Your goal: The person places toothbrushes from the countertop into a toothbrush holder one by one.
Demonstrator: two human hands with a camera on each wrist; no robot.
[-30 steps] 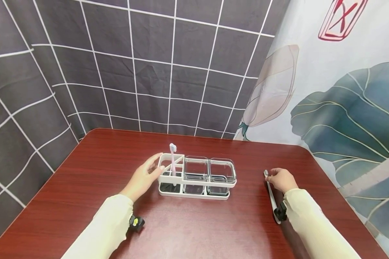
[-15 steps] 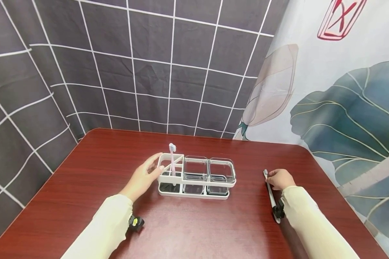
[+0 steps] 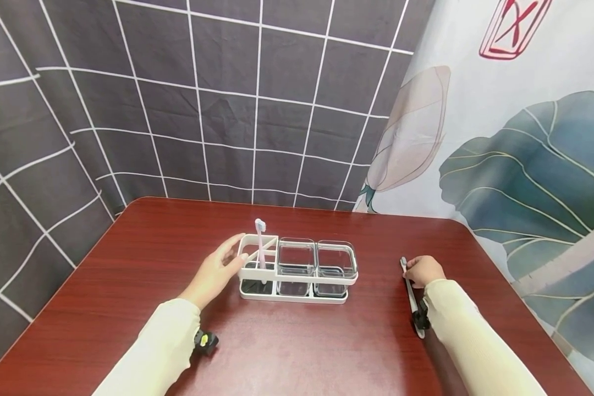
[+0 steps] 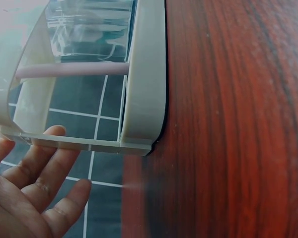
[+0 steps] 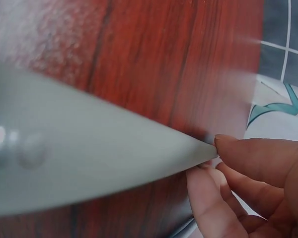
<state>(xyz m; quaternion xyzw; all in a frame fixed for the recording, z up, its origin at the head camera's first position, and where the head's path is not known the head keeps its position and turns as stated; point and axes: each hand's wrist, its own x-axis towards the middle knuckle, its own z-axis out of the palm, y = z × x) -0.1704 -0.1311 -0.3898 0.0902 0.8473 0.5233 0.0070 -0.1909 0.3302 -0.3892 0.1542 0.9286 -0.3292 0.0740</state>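
Observation:
A white toothbrush holder (image 3: 292, 300) stands mid-table, with two clear square cups (image 3: 297, 258) in it and a pink toothbrush (image 3: 260, 242) upright in its left compartment. My left hand (image 3: 218, 272) grips the holder's left end, thumb at the front rim and fingers at the back corner. In the left wrist view, fingertips (image 4: 54, 130) reach past the end bar and the pink handle (image 4: 79, 69) crosses behind. At the right, my right hand (image 3: 424, 270) pinches a pale toothbrush (image 3: 412, 297) near its head. Its handle (image 5: 89, 148) looms large in the right wrist view, tapering toward thumb and fingers.
The reddish-brown wooden table (image 3: 297, 352) ends at the back against a dark grey curtain (image 3: 227, 121) with white grid lines. A white curtain (image 3: 475, 99) printed with leaves hangs beyond the right edge. Black wrist cameras (image 3: 206, 341) sit under both sleeves.
The head view has turned slightly, so everything sits a bit further left. My right wrist has shifted a little left while still pinching the toothbrush. The left hand keeps its hold on the holder.

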